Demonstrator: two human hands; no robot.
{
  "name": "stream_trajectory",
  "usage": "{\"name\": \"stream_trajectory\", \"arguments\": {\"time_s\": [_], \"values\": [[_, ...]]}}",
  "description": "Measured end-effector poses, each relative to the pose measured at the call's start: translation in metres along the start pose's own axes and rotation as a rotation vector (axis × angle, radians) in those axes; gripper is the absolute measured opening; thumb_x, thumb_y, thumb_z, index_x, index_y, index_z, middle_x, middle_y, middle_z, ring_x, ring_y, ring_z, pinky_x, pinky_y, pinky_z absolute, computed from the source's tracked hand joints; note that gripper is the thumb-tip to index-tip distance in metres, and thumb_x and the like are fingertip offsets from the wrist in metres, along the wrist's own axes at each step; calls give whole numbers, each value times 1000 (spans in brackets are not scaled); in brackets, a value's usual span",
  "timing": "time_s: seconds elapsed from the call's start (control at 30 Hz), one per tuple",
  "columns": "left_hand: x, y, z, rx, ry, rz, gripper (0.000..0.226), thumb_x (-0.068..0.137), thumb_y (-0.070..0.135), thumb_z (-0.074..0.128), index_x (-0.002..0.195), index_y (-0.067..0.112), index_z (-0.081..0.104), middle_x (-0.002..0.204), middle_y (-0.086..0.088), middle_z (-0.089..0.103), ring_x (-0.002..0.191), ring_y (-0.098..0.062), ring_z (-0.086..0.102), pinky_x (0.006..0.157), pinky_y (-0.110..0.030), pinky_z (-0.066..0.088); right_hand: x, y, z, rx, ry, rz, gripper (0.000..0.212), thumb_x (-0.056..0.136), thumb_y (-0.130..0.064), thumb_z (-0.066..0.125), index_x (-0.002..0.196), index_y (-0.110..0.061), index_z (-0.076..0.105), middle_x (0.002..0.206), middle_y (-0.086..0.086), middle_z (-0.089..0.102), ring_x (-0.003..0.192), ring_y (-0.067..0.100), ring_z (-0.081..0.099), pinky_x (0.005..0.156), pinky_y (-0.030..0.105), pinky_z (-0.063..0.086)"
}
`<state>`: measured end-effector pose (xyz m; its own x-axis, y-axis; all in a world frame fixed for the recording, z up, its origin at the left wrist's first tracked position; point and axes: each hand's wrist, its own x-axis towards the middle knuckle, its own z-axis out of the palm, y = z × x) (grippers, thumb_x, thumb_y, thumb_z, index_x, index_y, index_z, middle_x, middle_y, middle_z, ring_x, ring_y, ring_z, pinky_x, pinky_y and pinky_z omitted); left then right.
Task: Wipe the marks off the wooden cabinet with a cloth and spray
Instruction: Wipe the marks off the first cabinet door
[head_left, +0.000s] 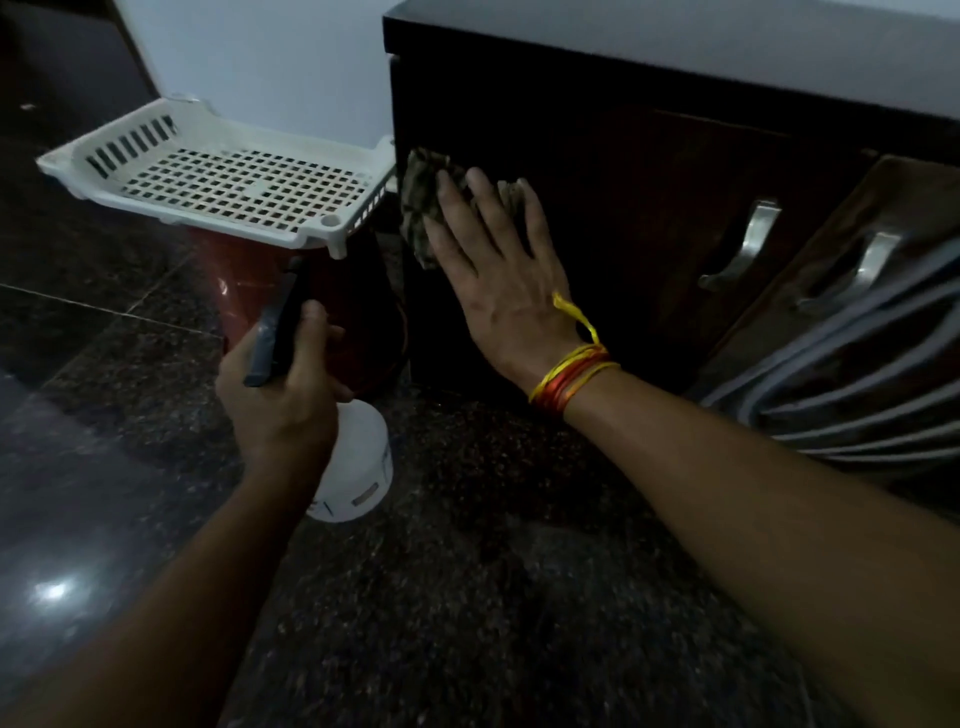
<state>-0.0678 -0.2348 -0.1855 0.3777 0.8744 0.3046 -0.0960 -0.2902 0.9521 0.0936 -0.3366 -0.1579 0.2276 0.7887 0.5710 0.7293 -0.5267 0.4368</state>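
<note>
The dark wooden cabinet (623, 171) fills the upper right, its front face in shadow. My right hand (498, 275) lies flat against the cabinet's left door and presses a mottled grey-green cloth (423, 208) onto the wood; the cloth shows past my fingertips. Coloured threads circle that wrist. My left hand (283, 395) is lower left, closed round the dark trigger head of a spray bottle (358, 462), whose white body hangs below my fist. The nozzle points up and away from the cabinet. Any marks on the wood are too dark to make out.
A white perforated plastic tray (218, 176) rests on a red bucket (244, 291) just left of the cabinet. Two metal handles (743, 244) sit on the doors to the right. A striped cloth (852, 384) lies at the right edge. Below is dark speckled floor (467, 571).
</note>
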Motion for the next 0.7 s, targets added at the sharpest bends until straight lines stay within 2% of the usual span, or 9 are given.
{"name": "stream_trajectory", "arguments": {"time_s": [0.13, 0.23, 0.37, 0.47, 0.6, 0.7], "values": [[-5, 5, 9, -48, -27, -15, 23, 92, 43, 54, 77, 27, 61, 77, -2, 69, 37, -12, 54, 43, -32, 46, -28, 22, -12, 47, 9, 126, 51, 94, -11, 30, 144, -9, 37, 154, 14, 29, 143, 35, 23, 115, 54, 9], [-11, 15, 23, -93, -60, 2, 26, 92, 43, 54, 77, 24, 62, 74, -3, 69, 40, -13, 56, 44, -33, 47, -54, 38, -19, 61, -35, 215, 52, 95, -14, 27, 147, -10, 32, 157, 14, 22, 145, 35, 17, 116, 54, 9], [-24, 29, 38, -129, -133, 12, 29, 92, 43, 54, 78, 20, 62, 75, -7, 69, 38, -12, 54, 44, -30, 44, -87, 48, -21, 46, -121, 329, 58, 91, -9, 35, 148, -11, 27, 159, 13, 14, 146, 35, 10, 114, 56, 14], [-29, 39, 46, -143, -178, 24, 27, 91, 45, 54, 76, 25, 62, 74, -5, 69, 38, -13, 53, 45, -30, 45, -111, 49, -15, 12, -190, 336, 58, 91, -9, 42, 147, -10, 29, 158, 14, 15, 146, 36, 12, 112, 57, 21], [-30, 45, 51, -147, -188, 24, 24, 92, 43, 55, 76, 26, 62, 71, -5, 67, 38, -15, 54, 45, -29, 45, -137, 50, -3, 24, -280, 299, 57, 89, -7, 34, 146, -10, 32, 158, 14, 17, 145, 38, 13, 109, 59, 24], [-32, 44, 53, -126, -210, 33, 23, 94, 38, 54, 79, 23, 62, 75, -3, 68, 38, -14, 54, 44, -26, 45, -154, 44, 11, 33, -343, 317, 67, 84, -2, 56, 146, -10, 32, 158, 15, 16, 145, 39, 12, 109, 60, 25]]}}
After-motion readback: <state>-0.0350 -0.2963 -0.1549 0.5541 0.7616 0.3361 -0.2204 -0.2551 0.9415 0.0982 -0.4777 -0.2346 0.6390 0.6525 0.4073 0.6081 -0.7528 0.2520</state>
